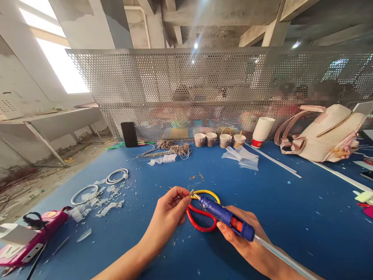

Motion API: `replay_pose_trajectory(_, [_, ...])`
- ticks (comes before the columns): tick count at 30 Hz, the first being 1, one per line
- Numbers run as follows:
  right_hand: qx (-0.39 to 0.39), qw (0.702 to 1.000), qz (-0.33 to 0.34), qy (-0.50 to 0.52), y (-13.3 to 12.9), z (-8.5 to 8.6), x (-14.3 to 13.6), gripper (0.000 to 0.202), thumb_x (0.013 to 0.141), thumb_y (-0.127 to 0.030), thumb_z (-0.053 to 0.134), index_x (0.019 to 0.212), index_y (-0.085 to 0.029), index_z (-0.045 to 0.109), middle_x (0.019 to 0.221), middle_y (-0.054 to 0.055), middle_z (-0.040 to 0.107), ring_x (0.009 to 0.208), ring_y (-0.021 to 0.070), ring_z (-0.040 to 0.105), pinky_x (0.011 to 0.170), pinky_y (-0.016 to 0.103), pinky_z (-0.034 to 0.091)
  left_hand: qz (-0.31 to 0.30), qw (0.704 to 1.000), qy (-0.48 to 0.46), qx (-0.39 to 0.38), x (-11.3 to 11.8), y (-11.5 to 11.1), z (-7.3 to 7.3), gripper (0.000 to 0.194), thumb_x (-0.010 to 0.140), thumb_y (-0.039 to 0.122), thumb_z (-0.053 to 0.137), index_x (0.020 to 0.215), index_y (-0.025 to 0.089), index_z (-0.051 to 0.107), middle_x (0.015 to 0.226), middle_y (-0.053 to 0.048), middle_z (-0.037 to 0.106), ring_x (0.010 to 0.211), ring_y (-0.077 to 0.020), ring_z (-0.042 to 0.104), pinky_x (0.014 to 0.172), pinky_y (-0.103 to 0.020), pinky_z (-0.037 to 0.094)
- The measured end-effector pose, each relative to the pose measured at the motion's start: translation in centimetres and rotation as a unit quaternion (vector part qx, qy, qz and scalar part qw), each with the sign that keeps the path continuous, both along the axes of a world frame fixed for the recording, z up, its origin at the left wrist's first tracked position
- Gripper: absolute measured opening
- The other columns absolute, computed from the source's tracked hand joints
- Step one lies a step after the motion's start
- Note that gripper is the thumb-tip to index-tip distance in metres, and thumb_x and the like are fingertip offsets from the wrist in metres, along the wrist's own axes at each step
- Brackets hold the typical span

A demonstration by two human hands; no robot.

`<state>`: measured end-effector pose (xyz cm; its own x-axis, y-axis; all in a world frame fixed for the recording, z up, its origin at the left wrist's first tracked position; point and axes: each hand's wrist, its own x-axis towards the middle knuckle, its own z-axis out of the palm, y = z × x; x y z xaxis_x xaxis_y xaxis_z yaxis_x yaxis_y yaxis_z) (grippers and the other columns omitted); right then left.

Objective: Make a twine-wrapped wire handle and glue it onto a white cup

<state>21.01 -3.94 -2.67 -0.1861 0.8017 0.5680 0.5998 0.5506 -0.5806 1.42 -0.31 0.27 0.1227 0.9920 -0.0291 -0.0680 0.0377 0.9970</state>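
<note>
My right hand (241,229) is wrapped round a blue glue gun (217,210) with a red part in its body. A long clear glue stick (279,254) runs out of the gun's back end. The metal nozzle points left and reaches the fingertips of my left hand (175,206). That hand is closed in a pinch, on a small greyish piece too small to name. Scissors with one red handle loop (201,229) and one yellow loop (214,193) lie under the gun between my hands. Their blades are hidden behind my left hand.
White rings (84,194) and clear plastic scraps (110,208) lie left, near a magenta power strip (43,237). Farther back are twine (180,149), a phone (129,134), small cups (199,140), stacked paper cups (262,132), clear strips (241,157) and a backpack (329,136) before a perforated metal screen (151,85).
</note>
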Motion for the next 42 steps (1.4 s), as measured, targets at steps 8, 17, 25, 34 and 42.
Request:
replay_pose_trajectory(8, [0.008,0.999,-0.019,0.038,0.1,0.1,0.1,0.031,0.089,-0.046,0.048,0.07,-0.024,0.06,0.053,-0.001,0.061,0.042,0.0143,0.056,0.045,0.023,0.05,0.005,1.0,-0.005,0.021,-0.5,0.4,-0.5,0.025,0.074,0.039,0.064,0.079,0.015,0.059,0.048,0.01,0.033,0.044,-0.0054,0.026,0.042,-0.019,0.023])
replay_pose_trajectory(17, [-0.125,0.985,-0.087,0.086,1.6,0.6,1.6,0.04,0.08,-0.059,0.05,0.066,-0.023,0.062,0.051,-0.002,0.058,0.045,0.0145,0.054,0.045,0.024,0.047,0.024,0.999,-0.045,0.01,-0.7,0.8,-0.4,0.023,0.075,0.037,0.063,0.077,0.016,0.056,0.047,0.01,0.031,0.044,-0.0048,0.022,0.04,-0.018,0.019])
replay_pose_trajectory(25, [-0.277,0.947,-0.16,0.011,9.9,0.1,4.5,0.044,0.08,-0.057,0.044,0.075,-0.019,0.065,0.067,0.004,0.065,0.06,0.0182,0.061,0.054,0.026,0.045,0.033,0.996,-0.081,-0.007,-0.7,1.0,0.0,0.024,0.07,0.037,0.068,0.075,0.016,0.058,0.047,0.009,0.034,0.045,-0.0048,0.024,0.039,-0.016,0.021])
replay_pose_trajectory(34, [-0.256,0.947,-0.186,-0.047,9.3,-1.6,4.5,0.035,0.077,-0.053,0.05,0.082,-0.023,0.065,0.067,0.002,0.065,0.068,0.0222,0.063,0.057,0.028,0.043,0.043,0.995,-0.085,0.014,-0.8,0.6,0.2,0.024,0.069,0.037,0.069,0.074,0.016,0.058,0.046,0.009,0.037,0.043,-0.0046,0.028,0.039,-0.017,0.024])
replay_pose_trajectory(42, [0.009,0.982,-0.171,-0.084,1.3,-0.5,5.1,0.021,0.086,-0.038,0.051,0.07,-0.024,0.054,0.063,-0.001,0.059,0.054,0.0158,0.055,0.053,0.028,0.044,0.05,0.997,-0.045,0.034,-0.4,-0.4,0.7,0.026,0.07,0.039,0.068,0.077,0.016,0.059,0.054,0.008,0.044,0.043,-0.0048,0.032,0.041,-0.018,0.026])
